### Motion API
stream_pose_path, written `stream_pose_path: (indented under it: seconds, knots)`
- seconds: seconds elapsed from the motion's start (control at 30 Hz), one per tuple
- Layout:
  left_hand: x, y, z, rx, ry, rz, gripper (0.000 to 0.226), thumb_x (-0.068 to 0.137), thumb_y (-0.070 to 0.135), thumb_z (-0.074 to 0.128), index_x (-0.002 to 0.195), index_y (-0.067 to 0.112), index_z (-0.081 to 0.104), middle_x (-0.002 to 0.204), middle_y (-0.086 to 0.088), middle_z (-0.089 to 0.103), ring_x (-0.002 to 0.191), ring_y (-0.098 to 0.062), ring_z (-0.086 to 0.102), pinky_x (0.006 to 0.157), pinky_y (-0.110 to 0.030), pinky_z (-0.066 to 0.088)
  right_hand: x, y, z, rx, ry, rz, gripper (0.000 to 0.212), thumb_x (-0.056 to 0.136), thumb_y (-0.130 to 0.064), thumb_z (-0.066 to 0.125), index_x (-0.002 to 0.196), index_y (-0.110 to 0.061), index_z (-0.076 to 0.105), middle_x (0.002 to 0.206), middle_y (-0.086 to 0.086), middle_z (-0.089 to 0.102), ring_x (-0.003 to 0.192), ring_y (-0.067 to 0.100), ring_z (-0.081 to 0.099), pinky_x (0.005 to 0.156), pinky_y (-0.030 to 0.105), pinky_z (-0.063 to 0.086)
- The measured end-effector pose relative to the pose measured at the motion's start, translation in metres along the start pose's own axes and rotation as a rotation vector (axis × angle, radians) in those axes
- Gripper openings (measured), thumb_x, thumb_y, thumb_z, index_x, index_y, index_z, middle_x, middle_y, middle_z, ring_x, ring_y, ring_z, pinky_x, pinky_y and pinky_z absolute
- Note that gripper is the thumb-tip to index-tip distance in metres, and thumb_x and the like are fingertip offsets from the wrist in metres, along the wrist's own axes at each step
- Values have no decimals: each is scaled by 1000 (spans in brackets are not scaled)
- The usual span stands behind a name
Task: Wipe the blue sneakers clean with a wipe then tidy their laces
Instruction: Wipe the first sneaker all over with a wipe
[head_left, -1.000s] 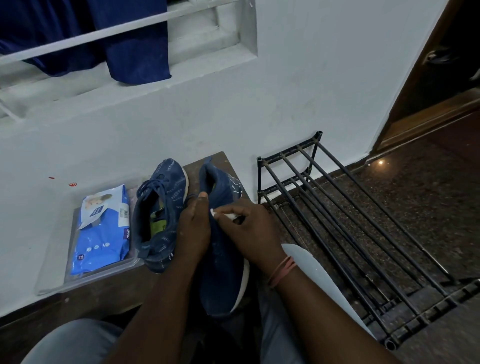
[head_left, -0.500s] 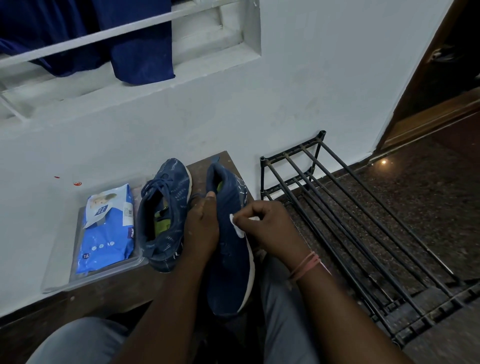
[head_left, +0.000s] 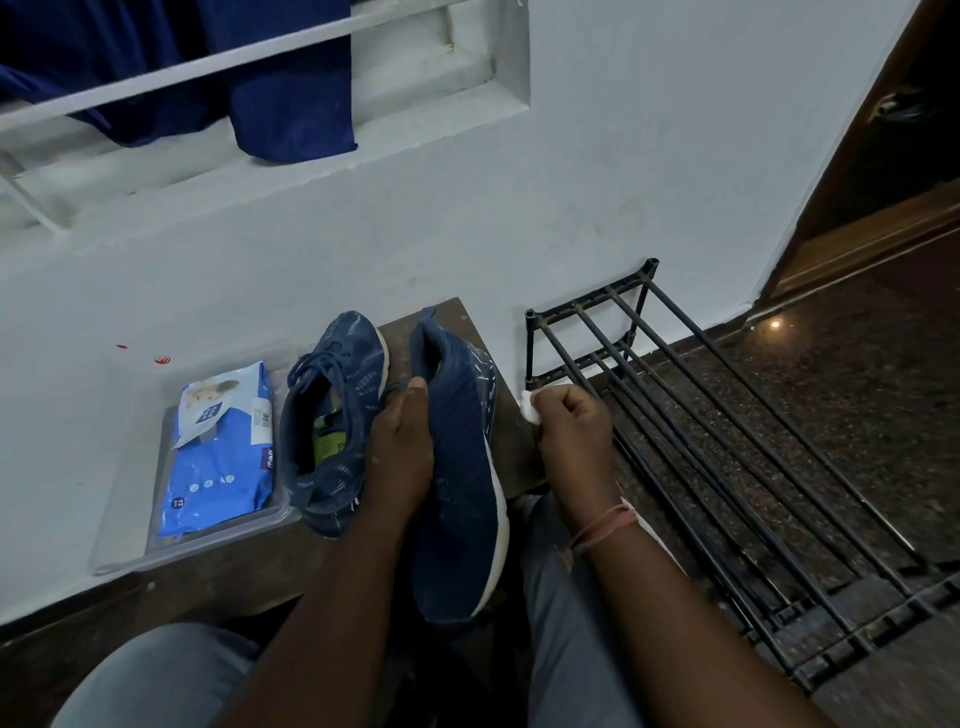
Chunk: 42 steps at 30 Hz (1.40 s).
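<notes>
— Nearest the camera: what's in hand?

— The left hand (head_left: 402, 457) grips a blue knit sneaker with a white sole (head_left: 462, 499), tipped on its side over the lap.

— And the cloth?

— The right hand (head_left: 571, 431), fingers curled tight round a small bunched white wipe (head_left: 530, 408), has lifted off the upper it was rubbing a second ago (likely a pause between passes).

— Farther back?

— The second blue laced sneaker (head_left: 332, 415) waits on the brown wooden bench (head_left: 498, 452), beside a blue pack of wipes (head_left: 221, 452).
</notes>
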<state>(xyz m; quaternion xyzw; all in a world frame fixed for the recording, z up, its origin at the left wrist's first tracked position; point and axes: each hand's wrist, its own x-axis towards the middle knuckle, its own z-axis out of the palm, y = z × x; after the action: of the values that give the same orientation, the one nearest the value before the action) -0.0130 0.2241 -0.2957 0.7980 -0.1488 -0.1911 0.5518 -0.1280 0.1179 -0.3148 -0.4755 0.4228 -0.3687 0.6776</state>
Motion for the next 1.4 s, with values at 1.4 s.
stream_pose_path:
  seconds: [1.4]
  knots:
    - [0,-3,8,183,-18,142,55,96,62,33,97,17,64,93,-5,69,86,-18,67,85,-48,53,-10,12,7,-357,-253,-201,9,89,-29,74,81,-24,71,75,-4,70,72,11,68,72,41,60]
